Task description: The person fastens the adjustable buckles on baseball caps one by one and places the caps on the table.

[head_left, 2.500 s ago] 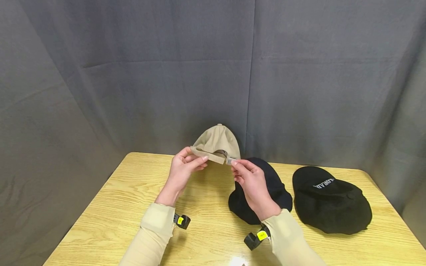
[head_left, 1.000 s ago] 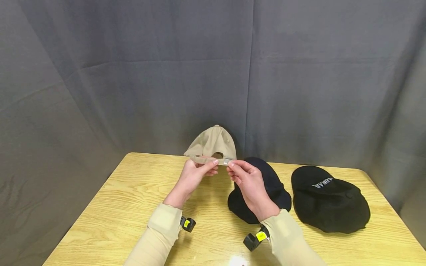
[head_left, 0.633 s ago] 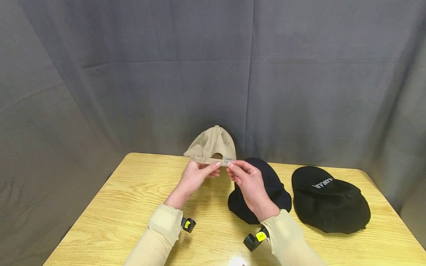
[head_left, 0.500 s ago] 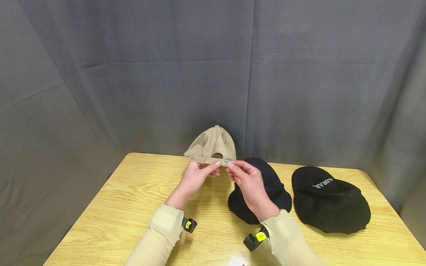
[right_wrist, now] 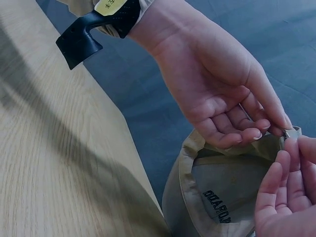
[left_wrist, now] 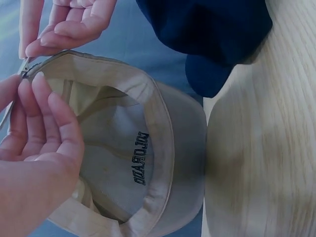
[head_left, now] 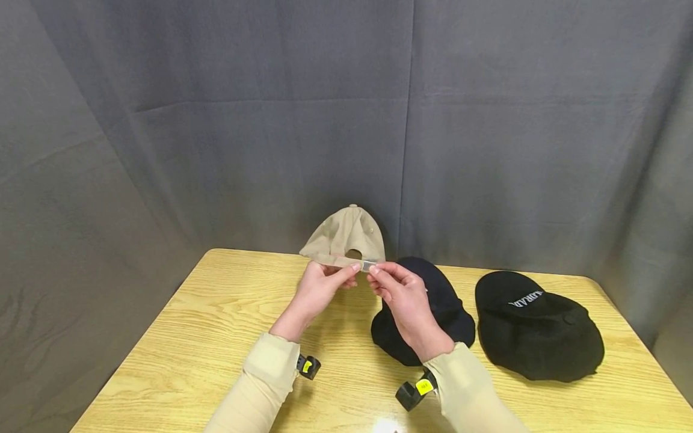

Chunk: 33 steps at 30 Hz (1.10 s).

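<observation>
A beige baseball cap (head_left: 352,231) is held up at the back of the table, its rear opening facing me. My left hand (head_left: 316,291) pinches its back strap (head_left: 334,261) between thumb and fingers. Close beside, my right hand (head_left: 408,300) pinches the silver buckle (head_left: 368,265) at the strap's end; the strap runs up to it. In the left wrist view the sweatband (left_wrist: 160,143) and dark lettering (left_wrist: 140,158) show inside the crown. Both hands' fingertips nearly meet at the buckle in the right wrist view.
A dark navy cap (head_left: 446,313) lies on the wooden table (head_left: 206,337), partly behind my right hand. Right of it lies a black cap (head_left: 541,337) with white lettering. A grey curtain (head_left: 271,150) hangs behind the table.
My left hand has moved right, bringing the strap, which stood apart from the buckle, up to it. In the last half second both hands have stayed nearly still. The dark caps have not moved.
</observation>
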{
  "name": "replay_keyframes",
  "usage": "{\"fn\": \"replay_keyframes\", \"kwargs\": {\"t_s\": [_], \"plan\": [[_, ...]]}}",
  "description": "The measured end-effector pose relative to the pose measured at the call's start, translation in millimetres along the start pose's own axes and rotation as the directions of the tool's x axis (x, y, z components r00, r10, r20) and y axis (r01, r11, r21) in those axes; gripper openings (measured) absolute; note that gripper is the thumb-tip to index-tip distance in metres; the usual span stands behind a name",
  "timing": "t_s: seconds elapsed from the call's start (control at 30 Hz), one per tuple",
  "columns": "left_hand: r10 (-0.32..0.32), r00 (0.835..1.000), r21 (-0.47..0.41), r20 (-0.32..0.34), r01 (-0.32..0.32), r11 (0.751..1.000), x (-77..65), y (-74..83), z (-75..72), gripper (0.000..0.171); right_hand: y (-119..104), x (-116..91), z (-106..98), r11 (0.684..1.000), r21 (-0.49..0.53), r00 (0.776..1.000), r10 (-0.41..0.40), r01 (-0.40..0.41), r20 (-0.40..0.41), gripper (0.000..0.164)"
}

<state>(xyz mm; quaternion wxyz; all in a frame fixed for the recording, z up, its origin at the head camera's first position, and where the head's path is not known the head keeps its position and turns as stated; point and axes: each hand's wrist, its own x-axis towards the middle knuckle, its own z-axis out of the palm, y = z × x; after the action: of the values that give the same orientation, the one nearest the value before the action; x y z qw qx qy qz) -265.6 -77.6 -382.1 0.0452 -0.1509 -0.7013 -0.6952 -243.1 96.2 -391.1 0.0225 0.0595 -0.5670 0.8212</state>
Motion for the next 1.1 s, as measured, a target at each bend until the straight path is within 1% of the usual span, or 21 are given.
{"fn": "replay_keyframes", "kwargs": {"t_s": [0.13, 0.3, 0.5, 0.73, 0.9, 1.1], "plan": [[0.010, 1.000, -0.006, -0.006, -0.010, 1.000, 0.7, -1.1, -0.7, 0.014, 0.4, -0.2, 1.4, 1.000, -0.011, 1.000, 0.006, -0.006, 0.003, 0.010], [0.013, 1.000, -0.020, 0.004, -0.013, 1.000, 1.0, -0.8, -2.0, 0.012, 0.8, -0.1, 2.2, 1.000, -0.013, 1.000, 0.002, -0.002, 0.001, 0.012], [0.041, 0.999, -0.007, 0.006, -0.041, 0.999, 0.8, -1.0, -3.6, 0.012, 2.2, 1.2, 1.6, 1.000, 0.005, 1.000, -0.003, 0.003, 0.000, 0.012], [0.049, 0.999, 0.002, 0.024, -0.049, 0.999, 0.3, -1.0, -4.8, 0.014, 1.8, 2.1, 1.4, 0.999, 0.033, 1.000, 0.023, -0.023, -0.007, 0.009], [0.055, 0.998, -0.003, 0.021, -0.055, 0.998, 1.0, -0.2, -5.0, 0.014, -0.2, 2.6, 0.7, 0.999, 0.022, 0.999, 0.045, -0.045, 0.004, 0.007], [0.046, 0.999, 0.000, 0.026, -0.046, 0.999, 1.0, -0.5, -4.8, 0.014, -0.8, 3.7, -0.3, 0.998, 0.003, 0.998, 0.062, -0.062, 0.032, 0.007]]}}
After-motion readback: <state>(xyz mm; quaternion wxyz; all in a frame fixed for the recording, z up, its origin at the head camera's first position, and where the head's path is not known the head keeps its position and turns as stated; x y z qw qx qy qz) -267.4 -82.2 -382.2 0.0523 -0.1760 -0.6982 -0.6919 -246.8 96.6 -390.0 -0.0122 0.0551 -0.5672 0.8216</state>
